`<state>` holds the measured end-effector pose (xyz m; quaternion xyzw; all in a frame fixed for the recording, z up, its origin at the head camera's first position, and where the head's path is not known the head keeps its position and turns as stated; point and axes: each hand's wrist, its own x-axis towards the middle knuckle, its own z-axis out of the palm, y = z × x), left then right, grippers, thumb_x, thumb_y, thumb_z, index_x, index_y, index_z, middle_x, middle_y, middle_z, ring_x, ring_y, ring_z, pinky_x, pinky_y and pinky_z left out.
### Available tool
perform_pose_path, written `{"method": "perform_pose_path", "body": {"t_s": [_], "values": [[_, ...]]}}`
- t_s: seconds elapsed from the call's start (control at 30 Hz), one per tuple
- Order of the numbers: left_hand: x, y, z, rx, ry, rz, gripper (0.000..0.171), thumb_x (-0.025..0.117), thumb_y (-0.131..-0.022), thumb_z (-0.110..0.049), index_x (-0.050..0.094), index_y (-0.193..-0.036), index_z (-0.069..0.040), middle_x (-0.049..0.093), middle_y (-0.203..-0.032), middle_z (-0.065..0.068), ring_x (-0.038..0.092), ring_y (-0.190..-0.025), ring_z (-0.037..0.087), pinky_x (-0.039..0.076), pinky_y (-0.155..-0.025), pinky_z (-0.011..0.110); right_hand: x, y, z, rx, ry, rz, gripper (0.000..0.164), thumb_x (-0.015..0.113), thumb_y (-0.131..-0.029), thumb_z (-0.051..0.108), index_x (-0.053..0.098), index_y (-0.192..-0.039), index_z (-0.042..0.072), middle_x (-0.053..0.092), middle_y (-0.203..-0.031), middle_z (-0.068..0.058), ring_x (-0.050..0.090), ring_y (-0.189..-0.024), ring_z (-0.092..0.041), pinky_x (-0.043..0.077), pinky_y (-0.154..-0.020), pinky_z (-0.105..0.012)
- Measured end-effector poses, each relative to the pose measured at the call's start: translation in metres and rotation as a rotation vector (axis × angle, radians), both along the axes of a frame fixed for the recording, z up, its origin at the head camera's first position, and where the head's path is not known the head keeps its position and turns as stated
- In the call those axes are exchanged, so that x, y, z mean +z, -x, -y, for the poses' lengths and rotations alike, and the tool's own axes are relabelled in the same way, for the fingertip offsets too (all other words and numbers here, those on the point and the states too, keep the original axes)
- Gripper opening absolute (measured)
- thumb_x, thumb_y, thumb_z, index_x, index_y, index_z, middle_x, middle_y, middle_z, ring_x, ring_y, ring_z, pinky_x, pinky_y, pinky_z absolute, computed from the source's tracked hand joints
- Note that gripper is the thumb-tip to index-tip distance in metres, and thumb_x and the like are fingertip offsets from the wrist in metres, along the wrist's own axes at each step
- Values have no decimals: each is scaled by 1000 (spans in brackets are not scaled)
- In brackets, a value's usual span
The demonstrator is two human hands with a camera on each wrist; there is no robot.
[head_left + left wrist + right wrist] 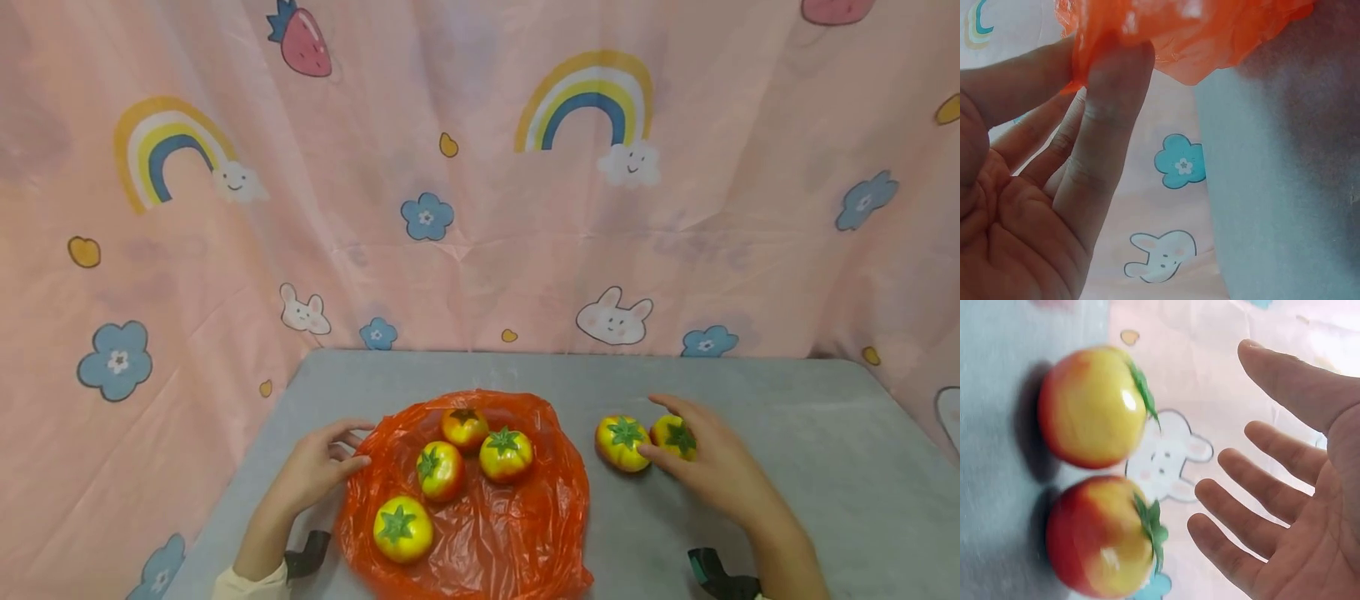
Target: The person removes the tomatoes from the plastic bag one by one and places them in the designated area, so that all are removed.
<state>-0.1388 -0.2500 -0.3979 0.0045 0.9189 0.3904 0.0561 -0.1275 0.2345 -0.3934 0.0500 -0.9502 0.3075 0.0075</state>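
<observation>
A red plastic bag (517,525) lies spread on the table, with several yellow-and-red tomatoes (402,531) with green leafy tops showing within its rim. At the bag's left edge, my left hand (311,471) pinches the film between thumb and fingers; the left wrist view shows the orange-red film (1197,44) in that pinch. To the right of the bag sit two more tomatoes, a left one (621,446) and a right one (667,433). Over the right one hovers my right hand (712,462), fingers spread. In the right wrist view its fingers (1260,481) are apart from both tomatoes.
The grey table (810,442) extends to the right of my right hand and behind the bag. A pink patterned curtain (480,275) hangs along the back edge and the left side. Black straps (307,554) are around both wrists.
</observation>
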Motion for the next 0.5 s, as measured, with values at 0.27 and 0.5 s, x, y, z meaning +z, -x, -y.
{"method": "perform_pose_path", "body": {"t_s": [0.27, 0.5], "values": [[0, 2, -2, -7, 0, -13, 43, 78, -84, -8, 66, -125, -14, 69, -99, 6, 64, -73, 14, 56, -65, 24, 3, -2, 19, 56, 18, -54, 68, 74, -87, 46, 49, -144, 16, 49, -146, -22, 45, -132, -46, 36, -101, -73], [0, -1, 0, -20, 8, -21, 42, 77, -85, -8, 66, -125, -13, 70, -96, 5, 63, -71, 13, 55, -64, 24, 2, -5, 35, 119, 83, -69, 66, 71, -88, 50, 51, -142, 18, 52, -146, -16, 49, -132, -42, 44, -101, -66]]}}
